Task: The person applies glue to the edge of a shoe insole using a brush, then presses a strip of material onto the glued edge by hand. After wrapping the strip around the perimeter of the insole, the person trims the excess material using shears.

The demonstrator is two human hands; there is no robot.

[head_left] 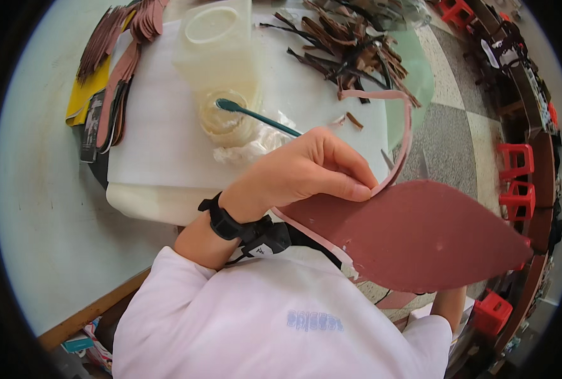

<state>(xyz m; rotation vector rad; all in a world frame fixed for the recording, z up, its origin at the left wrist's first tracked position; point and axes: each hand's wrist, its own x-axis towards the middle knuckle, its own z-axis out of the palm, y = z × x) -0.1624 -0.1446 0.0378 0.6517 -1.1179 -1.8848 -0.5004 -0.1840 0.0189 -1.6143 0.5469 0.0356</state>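
My left hand (309, 167), with a black watch on its wrist, is closed in a pinch on a narrow pink strip (409, 129) at the edge of a reddish-brown, sole-shaped sheet (432, 237). The strip's loose end curls up and away over the table. Along the sheet's near left edge runs more pink edging (315, 235). My right forearm (450, 306) reaches up under the sheet, which hides my right hand. Two pointed grey blades (422, 165), like those of open scissors, stick out past the sheet's far edge beside the strip.
On the white-covered table (161, 126) stands a round glue tub (227, 129) with a green-handled brush (255, 115) across it. Behind it is a translucent plastic container (214, 47). Dark strip scraps (356, 47) pile far right; pink sole-shaped pieces (120, 82) stack far left. Red stools (516, 161) stand right.
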